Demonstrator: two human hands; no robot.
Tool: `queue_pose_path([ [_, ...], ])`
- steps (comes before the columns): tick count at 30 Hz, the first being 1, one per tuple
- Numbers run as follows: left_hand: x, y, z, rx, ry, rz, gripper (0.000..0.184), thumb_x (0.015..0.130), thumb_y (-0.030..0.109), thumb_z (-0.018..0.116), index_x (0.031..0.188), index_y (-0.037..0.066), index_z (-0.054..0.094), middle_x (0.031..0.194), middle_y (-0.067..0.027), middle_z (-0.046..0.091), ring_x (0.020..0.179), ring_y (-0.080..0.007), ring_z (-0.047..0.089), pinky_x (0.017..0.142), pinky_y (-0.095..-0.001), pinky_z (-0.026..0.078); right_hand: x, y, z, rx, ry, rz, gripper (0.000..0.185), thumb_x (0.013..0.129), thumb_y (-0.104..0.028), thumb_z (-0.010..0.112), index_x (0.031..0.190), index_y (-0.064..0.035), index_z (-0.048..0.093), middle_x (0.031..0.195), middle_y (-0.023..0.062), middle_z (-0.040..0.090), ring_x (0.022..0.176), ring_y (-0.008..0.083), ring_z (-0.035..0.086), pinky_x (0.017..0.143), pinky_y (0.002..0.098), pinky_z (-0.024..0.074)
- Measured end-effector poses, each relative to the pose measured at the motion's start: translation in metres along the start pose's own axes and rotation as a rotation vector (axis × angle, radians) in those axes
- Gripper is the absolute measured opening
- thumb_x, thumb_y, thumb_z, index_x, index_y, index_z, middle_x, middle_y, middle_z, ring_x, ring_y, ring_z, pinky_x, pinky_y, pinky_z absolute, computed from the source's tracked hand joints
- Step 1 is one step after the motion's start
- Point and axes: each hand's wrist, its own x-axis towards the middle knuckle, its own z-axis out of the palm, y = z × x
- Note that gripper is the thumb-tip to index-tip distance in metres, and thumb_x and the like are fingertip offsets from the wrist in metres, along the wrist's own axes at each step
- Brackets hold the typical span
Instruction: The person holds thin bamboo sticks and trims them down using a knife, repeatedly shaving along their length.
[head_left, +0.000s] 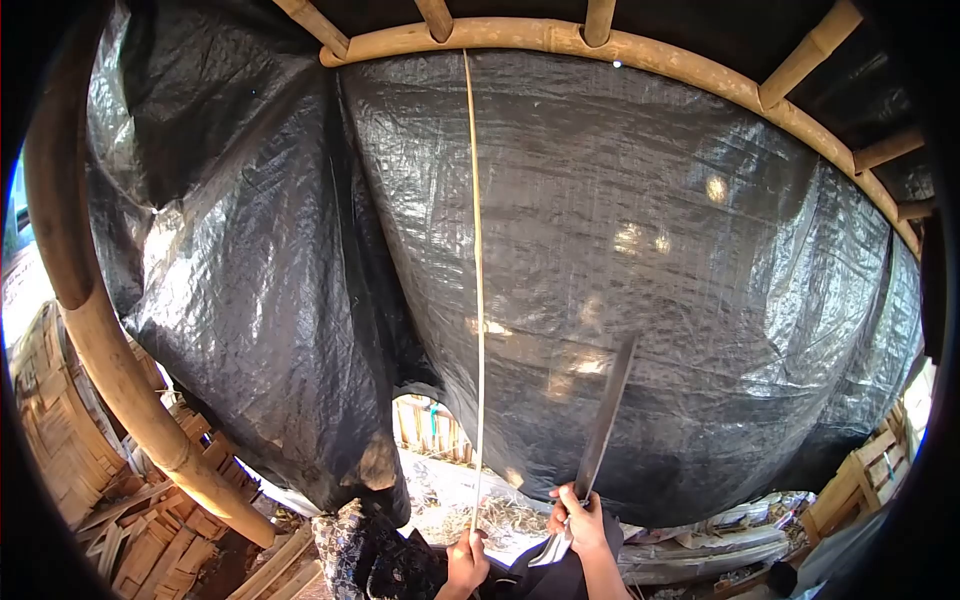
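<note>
1. The left hand [467, 562] is closed around the lower part of a thin pale strip [480, 300]; its fingers are together on it.
2. The right hand [580, 520] is clamped on the lower end of a long dark blade [608, 412], with thumb and fingers around it. Its handle I cannot make out.
3. The two hands are near each other but apart, low in the view, in front of dark clothing.
4. The strip stands almost upright, in front of the black sheet [640, 200]. Its upper end reaches the curved bamboo pole [500, 35] at the sheet's top edge; if it touches the pole, I cannot tell.
5. The blade is to the right of the strip and apart from it. It points up and leans a little to the right, its tip in front of the lower half of the sheet.
6. Just below the right hand some pale pieces [552, 549] are seen; what they are is not clear.
7. Shorter bamboo pieces meet the curved pole from above.
8. At the left side a thick bamboo pole [125, 385] bends down past the left edge of the sheet. Beside it are woven panels [65, 430] and split wood pieces [160, 545].
9. Near the sheet's lower right corner is a wooden crate [862, 480], tilted.
</note>
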Motion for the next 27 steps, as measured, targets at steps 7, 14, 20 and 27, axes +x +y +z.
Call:
queue_pose_path([
  [7,-0.017,0.027,-0.022,-0.089,0.159,-0.005,0.025,0.087,0.022,0.057,0.087,-0.003,0.057,0.06,-0.0038,0.054,0.057,-0.0082,0.045,0.05,-0.0285,0.04,-0.003,0.002,-0.012,0.259,-0.002,0.021,0.022,0.088,-0.021,0.057,0.077,-0.003,0.054,0.05,0.0031,0.042,0.037,0.0148,0.041,0.042,0.0349,0.0371],
  [14,-0.01,-0.03,-0.001,-0.157,0.021,-0.331,0.022,0.09,0.019,0.053,0.079,0.001,0.055,0.056,-0.003,0.053,0.049,-0.0064,0.048,0.046,-0.023,0.039,-0.006,0.002,-0.014,0.229,-0.024,0.0,0.028,0.089,-0.029,0.055,0.075,-0.0056,0.053,0.049,0.0006,0.04,0.037,0.0122,0.038,0.041,0.0314,0.0343],
  [20,-0.005,-0.031,0.0,-0.42,0.045,-0.371,0.021,0.094,0.021,0.048,0.089,0.002,0.056,0.059,0.0021,0.046,0.051,-0.0051,0.042,0.047,-0.0201,0.036,-0.006,0.001,-0.014,0.213,0.007,0.016,0.029,0.087,-0.03,0.058,0.073,-0.0057,0.053,0.049,0.0006,0.04,0.037,0.0131,0.039,0.041,0.0321,0.0354],
  [27,-0.002,-0.056,-0.001,-0.429,0.004,-0.434,0.026,0.095,0.021,0.045,0.096,0.0,0.06,0.069,-0.0036,0.06,0.06,-0.0086,0.056,0.057,-0.0226,0.047,-0.005,0.004,-0.014,0.209,0.018,0.003,0.029,0.087,-0.031,0.058,0.073,-0.0061,0.053,0.049,0.0006,0.04,0.037,0.0129,0.039,0.041,0.032,0.0359],
])
